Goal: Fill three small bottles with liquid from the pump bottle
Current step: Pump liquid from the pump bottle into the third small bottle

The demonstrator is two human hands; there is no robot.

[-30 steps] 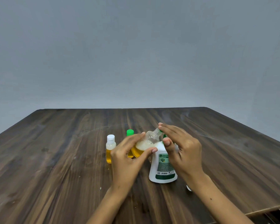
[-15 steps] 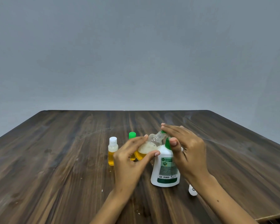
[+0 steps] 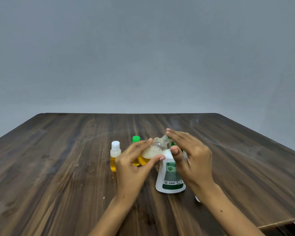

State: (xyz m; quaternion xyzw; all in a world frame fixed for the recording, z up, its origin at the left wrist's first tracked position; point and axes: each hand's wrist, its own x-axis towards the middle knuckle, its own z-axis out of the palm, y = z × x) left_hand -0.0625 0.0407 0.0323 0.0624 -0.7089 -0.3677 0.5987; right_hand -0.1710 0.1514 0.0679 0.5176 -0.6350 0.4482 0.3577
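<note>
pump bottle (image 3: 171, 178), white with a green label, stands low in the frame, just right of centre, on the wooden table (image 3: 58, 167). the right hand (image 3: 192, 155) lies over its top with fingers nearly straight and close together, thumb bent down beside the green pump head (image 3: 173, 144); most of the pump is hidden, so i cannot tell whether the fingers actually press it. the left hand (image 3: 134, 166) grasps an open small bottle (image 3: 154, 151), fingers above and thumb below, tilting it so its neck points up and right toward the pump's spout, under the right fingertips. that bottle holds amber liquid at the bottom and pale foam above it. left of the hands, a small bottle with a white cap (image 3: 115, 155) stands upright, amber below, foam near the top. just beside it, partly behind the left hand, stands another with a green cap (image 3: 136, 139). a small white object (image 3: 197, 199), possibly a loose cap, peeks out on the table beside the right wrist.
</note>
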